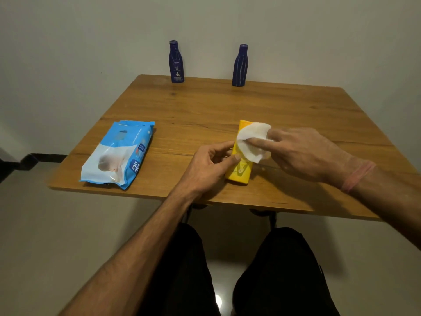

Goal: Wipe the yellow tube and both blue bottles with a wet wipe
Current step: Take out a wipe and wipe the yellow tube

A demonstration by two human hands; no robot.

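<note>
**Yellow tube under the wipe, near the front edge**

The yellow tube [239, 166] lies on the wooden table [296, 106], close to the front edge and slightly right of centre, its length running front to back. The left hand [210, 163] grips the tube's left side between curled fingers and thumb. The right hand [303, 152] presses a white wet wipe [251, 142] onto the far half of the tube, fingers bent over the wipe. The left blue bottle [176, 62] and the right blue bottle [240, 66] stand upright at the back edge, well apart from each other. A blue pack of wipes [118, 153] lies flat near the front-left corner. A pink band [357, 176] circles the right wrist.
</note>
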